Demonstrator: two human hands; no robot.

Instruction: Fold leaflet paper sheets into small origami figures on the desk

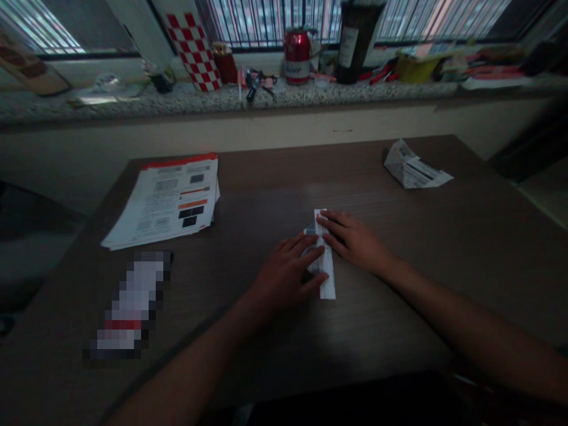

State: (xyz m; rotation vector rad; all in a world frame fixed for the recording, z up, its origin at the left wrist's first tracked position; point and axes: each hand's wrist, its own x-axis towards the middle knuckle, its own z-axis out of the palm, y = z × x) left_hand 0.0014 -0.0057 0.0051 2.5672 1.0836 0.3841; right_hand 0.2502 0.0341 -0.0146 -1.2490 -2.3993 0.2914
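A narrow strip of folded printed paper (328, 278) lies upright in view on the brown table (248, 331). From the left, my left hand (290, 269) rests on it, with fingers spread across the strip and the thumb near its lower part. My right hand (355, 236) lies on the upper right part of the strip, fingers stretched out and apart. A bluish flap of the paper shows at its left edge, beside my left fingertips. Part of the folded paper is hidden beneath both hands.
A stack of printed sheets (164, 201) lies at the back left. Nearer stands a pixelated, phone-shaped object (133, 302). A folded paper shape (412, 168) sits at the back right. The granite windowsill (177, 106) holds a red can (297, 56), a dark cup (355, 44) and clutter.
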